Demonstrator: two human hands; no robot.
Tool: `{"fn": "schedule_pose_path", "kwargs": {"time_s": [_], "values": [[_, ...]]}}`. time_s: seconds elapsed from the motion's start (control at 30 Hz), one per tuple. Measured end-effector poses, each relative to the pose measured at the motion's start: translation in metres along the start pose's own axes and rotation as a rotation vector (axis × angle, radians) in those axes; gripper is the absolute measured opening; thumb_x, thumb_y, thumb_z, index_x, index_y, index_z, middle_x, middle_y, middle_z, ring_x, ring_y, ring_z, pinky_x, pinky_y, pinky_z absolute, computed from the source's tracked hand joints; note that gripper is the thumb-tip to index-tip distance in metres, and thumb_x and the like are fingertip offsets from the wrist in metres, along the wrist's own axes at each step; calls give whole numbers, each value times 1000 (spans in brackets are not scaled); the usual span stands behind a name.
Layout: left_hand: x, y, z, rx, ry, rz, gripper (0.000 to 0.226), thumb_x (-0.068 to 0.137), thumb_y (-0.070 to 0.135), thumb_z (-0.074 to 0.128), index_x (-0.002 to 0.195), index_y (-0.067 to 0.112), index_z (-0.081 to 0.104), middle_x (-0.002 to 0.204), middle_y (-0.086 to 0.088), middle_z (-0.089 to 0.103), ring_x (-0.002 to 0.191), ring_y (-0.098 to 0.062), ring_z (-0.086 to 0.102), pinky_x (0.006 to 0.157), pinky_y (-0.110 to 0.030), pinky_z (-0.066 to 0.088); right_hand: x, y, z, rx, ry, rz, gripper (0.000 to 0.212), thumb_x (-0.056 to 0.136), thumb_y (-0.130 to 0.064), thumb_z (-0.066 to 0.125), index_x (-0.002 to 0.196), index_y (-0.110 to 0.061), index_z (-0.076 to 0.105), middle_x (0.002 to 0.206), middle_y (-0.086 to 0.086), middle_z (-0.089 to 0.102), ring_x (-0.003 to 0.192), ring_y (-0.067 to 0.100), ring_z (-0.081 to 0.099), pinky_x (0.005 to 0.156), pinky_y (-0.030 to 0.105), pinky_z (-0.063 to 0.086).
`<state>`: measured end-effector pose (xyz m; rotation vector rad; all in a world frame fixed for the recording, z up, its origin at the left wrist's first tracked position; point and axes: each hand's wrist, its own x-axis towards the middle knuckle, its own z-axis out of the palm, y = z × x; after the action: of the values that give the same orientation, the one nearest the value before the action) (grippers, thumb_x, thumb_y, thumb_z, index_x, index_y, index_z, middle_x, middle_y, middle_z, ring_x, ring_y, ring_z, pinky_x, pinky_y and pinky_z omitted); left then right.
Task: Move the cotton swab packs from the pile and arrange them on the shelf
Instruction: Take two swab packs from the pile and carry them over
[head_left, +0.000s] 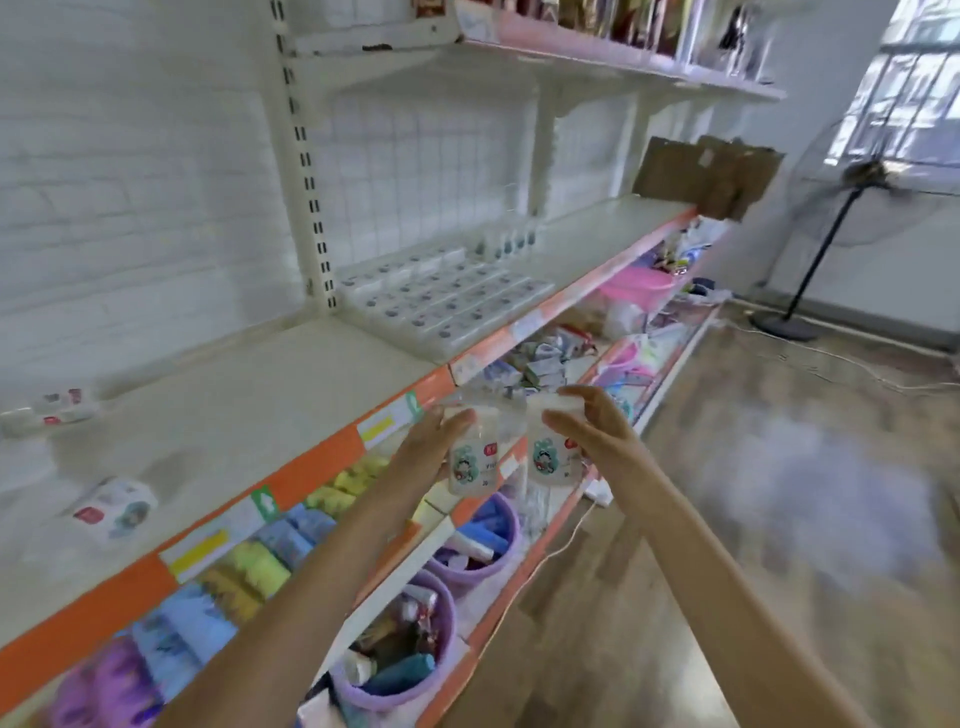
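Observation:
My left hand (431, 447) grips a clear round cotton swab pack (472, 457) with a white lid and a cartoon label. My right hand (592, 431) grips a second, matching pack (550, 452) beside it. Both packs are upright in front of the orange edge of the white shelf (270, 395). On that shelf, flat swab packs (447, 296) lie in rows, and several upright packs (506, 241) stand behind them by the wire back. One pack (117, 506) lies on its side at the left, and other packs (49, 410) lie further back left.
Lower shelves hold coloured cloths (249, 566), purple baskets (410, 670) and pink basins (634, 286). Cardboard (706, 171) leans at the shelf's right end. A standing fan (852, 208) and cables are on the wooden floor at right.

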<state>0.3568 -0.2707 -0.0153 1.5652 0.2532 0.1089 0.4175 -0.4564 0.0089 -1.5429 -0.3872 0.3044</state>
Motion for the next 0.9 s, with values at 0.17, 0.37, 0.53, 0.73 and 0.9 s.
{"fn": "schedule_pose_path", "kwargs": {"time_s": [0.17, 0.37, 0.53, 0.73, 0.9], "values": [[51, -2, 62, 46, -150, 6, 72, 55, 70, 66, 102, 16, 57, 87, -12, 53, 81, -23, 50, 74, -42, 40, 7, 17, -66, -18, 129, 58, 71, 60, -37, 82, 118, -12, 50, 107, 10, 60, 92, 23, 62, 73, 30, 49], [133, -7, 112, 92, -250, 63, 60, 61, 67, 56, 87, 13, 56, 75, -13, 53, 70, -23, 48, 67, -34, 39, 58, 35, -123, -15, 247, 90, 41, 78, -17, 69, 114, -13, 50, 106, 10, 62, 99, 30, 60, 85, 42, 51], [224, -1, 140, 52, -286, 64, 72, 54, 71, 61, 98, 14, 57, 85, -16, 57, 80, -26, 56, 76, -40, 47, 125, 30, -162, -32, 259, 82, 53, 65, -29, 73, 111, -13, 51, 108, 13, 62, 99, 31, 61, 85, 44, 52], [330, 42, 165, 108, -288, 176, 54, 60, 63, 55, 96, 23, 55, 75, 6, 65, 73, -9, 65, 66, -22, 52, 218, 26, -204, -35, 308, 28, 63, 53, -44, 78, 106, -18, 56, 111, 19, 60, 102, 38, 58, 89, 53, 49], [409, 57, 180, 152, -278, 201, 59, 54, 62, 59, 98, 22, 57, 91, -2, 64, 88, -16, 64, 78, -30, 53, 279, 41, -237, -62, 285, 44, 47, 65, -33, 77, 105, -22, 55, 110, 16, 60, 102, 36, 58, 90, 49, 49]]}}
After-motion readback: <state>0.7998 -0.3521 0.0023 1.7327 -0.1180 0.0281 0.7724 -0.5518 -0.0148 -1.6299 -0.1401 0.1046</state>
